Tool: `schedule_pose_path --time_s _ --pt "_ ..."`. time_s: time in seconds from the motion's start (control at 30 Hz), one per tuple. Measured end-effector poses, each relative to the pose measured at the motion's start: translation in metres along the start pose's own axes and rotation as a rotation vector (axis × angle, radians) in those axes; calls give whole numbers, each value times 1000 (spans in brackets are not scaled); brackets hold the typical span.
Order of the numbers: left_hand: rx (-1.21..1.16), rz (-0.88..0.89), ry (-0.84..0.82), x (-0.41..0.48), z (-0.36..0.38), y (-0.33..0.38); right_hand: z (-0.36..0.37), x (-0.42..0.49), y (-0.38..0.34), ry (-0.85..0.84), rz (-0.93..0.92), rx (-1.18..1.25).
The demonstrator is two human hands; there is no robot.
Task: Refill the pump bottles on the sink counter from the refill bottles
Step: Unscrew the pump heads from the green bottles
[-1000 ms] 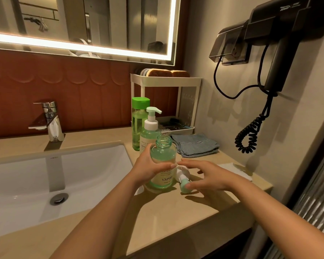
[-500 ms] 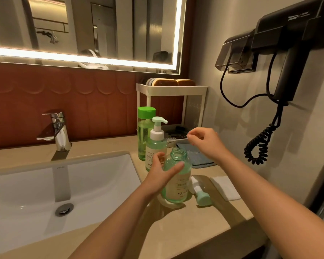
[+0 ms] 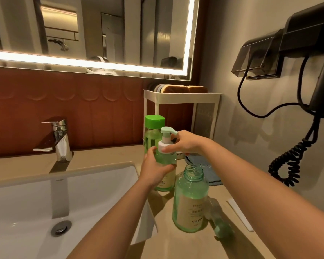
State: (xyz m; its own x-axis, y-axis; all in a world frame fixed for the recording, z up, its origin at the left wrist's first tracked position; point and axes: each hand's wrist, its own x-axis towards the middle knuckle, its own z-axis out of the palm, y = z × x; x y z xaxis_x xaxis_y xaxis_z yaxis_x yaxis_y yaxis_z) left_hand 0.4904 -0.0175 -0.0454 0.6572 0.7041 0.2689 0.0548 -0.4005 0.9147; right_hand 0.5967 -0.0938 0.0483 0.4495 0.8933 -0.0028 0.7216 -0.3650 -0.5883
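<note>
On the counter [image 3: 105, 157] stand three bottles; left hand [image 3: 153, 170] and right hand [image 3: 185, 143] clasp the pump bottle [image 3: 166, 161].

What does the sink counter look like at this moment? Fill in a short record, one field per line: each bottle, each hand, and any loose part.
open bottle: upright on counter, pump off, mouth open
removed pump: lying on counter beside open bottle
pump bottle: upright, pump on
left hand: gripping pump bottle's body
right hand: fingers at pump bottle's white collar
green-capped bottle: standing behind, capped, untouched
blue cloth: behind open bottle
</note>
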Motion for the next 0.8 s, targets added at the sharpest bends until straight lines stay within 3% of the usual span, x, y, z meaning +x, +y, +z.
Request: schedule_pose_path --time_s 0.33,0.6,0.8 --pt "-32 33 24 4 6 -9 7 11 4 22 -67 -9" --pt "-51 20 89 -7 -12 6 9 0 -28 65 -64 -200" --pt "-90 92 22 -19 -43 36 9 -19 -58 355 -151 -158"
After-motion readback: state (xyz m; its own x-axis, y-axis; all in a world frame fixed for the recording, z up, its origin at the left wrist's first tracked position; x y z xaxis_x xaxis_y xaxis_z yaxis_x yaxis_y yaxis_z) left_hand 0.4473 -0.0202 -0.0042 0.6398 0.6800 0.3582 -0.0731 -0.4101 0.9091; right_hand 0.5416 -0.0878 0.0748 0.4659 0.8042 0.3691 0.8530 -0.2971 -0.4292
